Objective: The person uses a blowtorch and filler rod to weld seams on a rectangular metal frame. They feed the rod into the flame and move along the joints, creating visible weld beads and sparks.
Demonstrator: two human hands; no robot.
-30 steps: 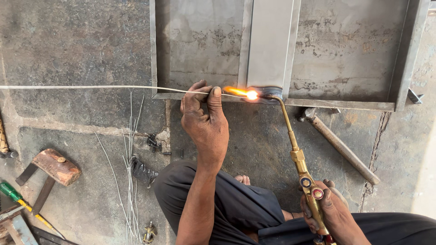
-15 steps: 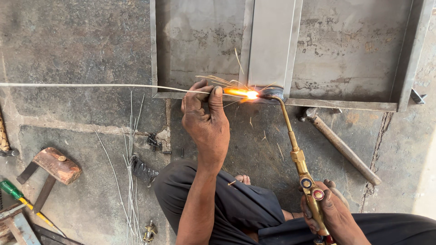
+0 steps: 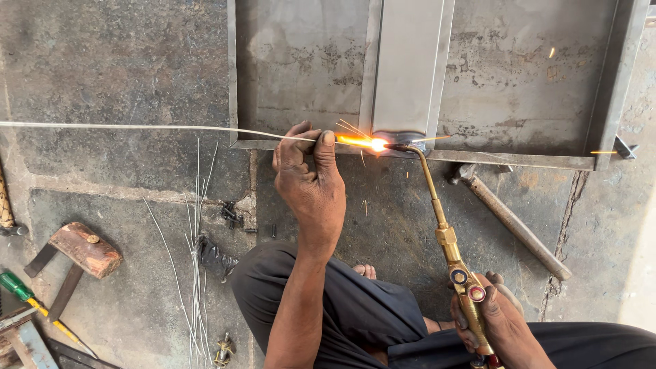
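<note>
Steel rod [image 3: 137, 127] pinched in left hand [image 3: 311, 181] fingers [image 3: 326, 147].

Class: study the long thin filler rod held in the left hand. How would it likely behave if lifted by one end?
The filler rod is very thin and long, so it would probably flex and droop. It looks light: the left hand holds it with fingers only. Its glowing tip near the torch flame is likely softened.

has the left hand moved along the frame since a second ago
No. The left hand holds the rod at the same spot left of the upright bar.
</note>
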